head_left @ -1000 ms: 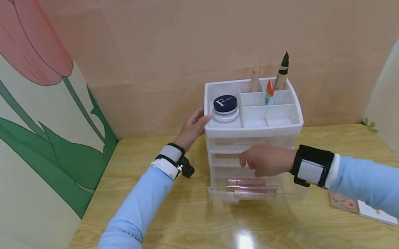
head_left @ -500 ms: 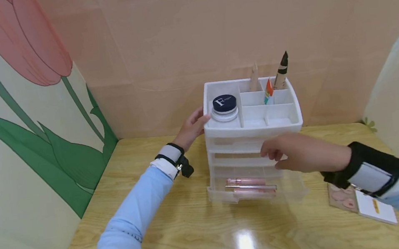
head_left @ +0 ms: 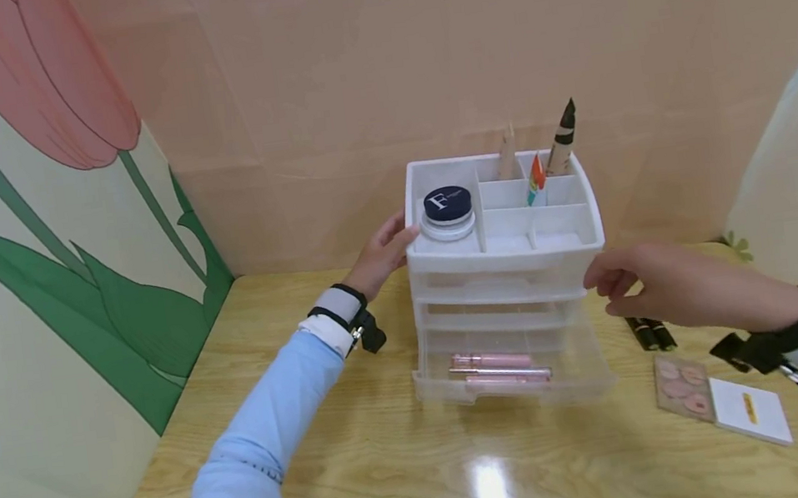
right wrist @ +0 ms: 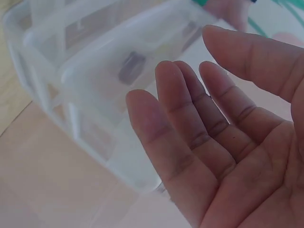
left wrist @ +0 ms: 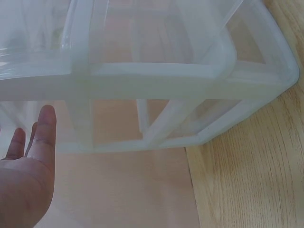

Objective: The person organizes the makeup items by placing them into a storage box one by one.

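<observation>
A white plastic drawer organizer (head_left: 505, 248) stands on the table, its lowest clear drawer (head_left: 581, 368) pulled out. In that drawer lie pink tubes (head_left: 493, 360) and a slim silver-pink stick. My left hand (head_left: 379, 258) rests against the organizer's left side; in the left wrist view the thumb and fingers (left wrist: 45, 137) are extended beside the frame. My right hand (head_left: 665, 285) hovers beside the organizer's right side with its fingers loosely bent, holding nothing. The right wrist view shows the bare palm (right wrist: 256, 175) and relaxed fingers.
On the organizer's top sit a dark-lidded jar (head_left: 448, 205), a black-tipped pencil-like item (head_left: 562, 139) and a small orange-and-teal item (head_left: 537, 182). To the right on the table lie two black tubes (head_left: 650, 332), a pinkish palette (head_left: 682, 388) and a white box (head_left: 750, 410).
My right hand has moved right, from in front of the drawers to beyond the organizer's right side, uncovering the black tubes and the palette. My left hand stays at the left side.
</observation>
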Available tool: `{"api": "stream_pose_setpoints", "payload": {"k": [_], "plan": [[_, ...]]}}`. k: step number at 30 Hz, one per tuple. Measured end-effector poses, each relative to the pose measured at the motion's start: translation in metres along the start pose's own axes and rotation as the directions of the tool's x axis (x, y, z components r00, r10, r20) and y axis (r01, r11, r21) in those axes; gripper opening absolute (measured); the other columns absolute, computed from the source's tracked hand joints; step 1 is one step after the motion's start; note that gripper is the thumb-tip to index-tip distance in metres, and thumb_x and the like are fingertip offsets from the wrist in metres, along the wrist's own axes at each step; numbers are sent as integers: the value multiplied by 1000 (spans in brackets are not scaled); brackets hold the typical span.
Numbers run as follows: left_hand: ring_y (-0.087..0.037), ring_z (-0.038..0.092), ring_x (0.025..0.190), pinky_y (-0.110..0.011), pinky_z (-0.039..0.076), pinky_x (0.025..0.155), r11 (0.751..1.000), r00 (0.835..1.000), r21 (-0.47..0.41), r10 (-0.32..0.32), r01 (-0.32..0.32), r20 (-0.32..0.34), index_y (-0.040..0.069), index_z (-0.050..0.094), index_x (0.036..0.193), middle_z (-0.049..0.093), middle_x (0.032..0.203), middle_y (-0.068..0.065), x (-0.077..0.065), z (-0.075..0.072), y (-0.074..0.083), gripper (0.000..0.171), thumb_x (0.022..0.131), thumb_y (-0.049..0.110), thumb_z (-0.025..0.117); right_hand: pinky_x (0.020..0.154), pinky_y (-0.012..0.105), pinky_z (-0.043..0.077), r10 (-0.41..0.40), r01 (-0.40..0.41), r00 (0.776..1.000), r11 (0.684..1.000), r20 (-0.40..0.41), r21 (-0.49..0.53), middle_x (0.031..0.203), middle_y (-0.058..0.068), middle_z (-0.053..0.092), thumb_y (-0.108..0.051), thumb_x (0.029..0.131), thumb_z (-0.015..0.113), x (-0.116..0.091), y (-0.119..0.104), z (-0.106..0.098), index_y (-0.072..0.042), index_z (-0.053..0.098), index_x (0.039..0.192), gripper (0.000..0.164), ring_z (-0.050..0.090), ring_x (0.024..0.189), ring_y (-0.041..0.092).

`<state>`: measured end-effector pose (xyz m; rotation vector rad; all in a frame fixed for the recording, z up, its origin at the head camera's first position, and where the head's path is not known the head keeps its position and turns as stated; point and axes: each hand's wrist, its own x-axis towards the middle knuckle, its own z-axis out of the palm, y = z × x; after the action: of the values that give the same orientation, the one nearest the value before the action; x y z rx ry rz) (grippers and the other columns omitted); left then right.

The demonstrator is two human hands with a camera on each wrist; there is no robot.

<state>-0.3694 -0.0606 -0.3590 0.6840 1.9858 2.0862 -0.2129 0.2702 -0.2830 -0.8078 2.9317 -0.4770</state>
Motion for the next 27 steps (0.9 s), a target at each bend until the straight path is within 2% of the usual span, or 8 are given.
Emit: {"api": "stream_pose_setpoints", "payload": {"k": [5,8,15,21,27], "plan": [[-28,49,124,-44,42,103,1000,1000,-12,4,-4,-8,9,35,150,43,147,-13,-1,-1,0,52,102,22,49,66,28,54,39,-40,998,999,-41,-10,87,-5,61,-2,78,79,-3,21,1,-6,66,101,27,60,79,11],[-27,50,124,-41,44,101,1000,1000,-15,0,0,-12,9,34,151,43,147,-13,-1,-3,0,53,102,22,49,63,29,53,103,-102,995,994,-20,23,87,-3,63,-5,80,78,-3,38,4,-4,65,102,25,60,78,13],[-28,50,124,-43,43,101,1000,1000,-4,1,-1,-16,10,34,151,42,148,-12,-1,-6,-1,54,102,24,49,61,32,55,218,-217,976,971,0,104,89,6,66,-4,83,74,-2,93,19,6,63,103,25,62,78,20],[-27,49,126,-43,42,103,1000,1000,19,-10,11,-13,11,35,151,41,148,-10,-2,-8,-2,54,101,27,50,61,37,56,363,-368,930,920,61,137,90,11,66,-9,84,72,-5,138,40,11,58,108,33,64,76,23],[-23,49,126,-42,42,103,999,1000,37,-16,17,-19,13,36,150,42,148,-8,-4,-10,-3,54,101,29,51,62,39,56,421,-437,899,878,117,197,93,19,65,-7,84,70,-5,172,64,14,54,112,39,64,78,26]]}}
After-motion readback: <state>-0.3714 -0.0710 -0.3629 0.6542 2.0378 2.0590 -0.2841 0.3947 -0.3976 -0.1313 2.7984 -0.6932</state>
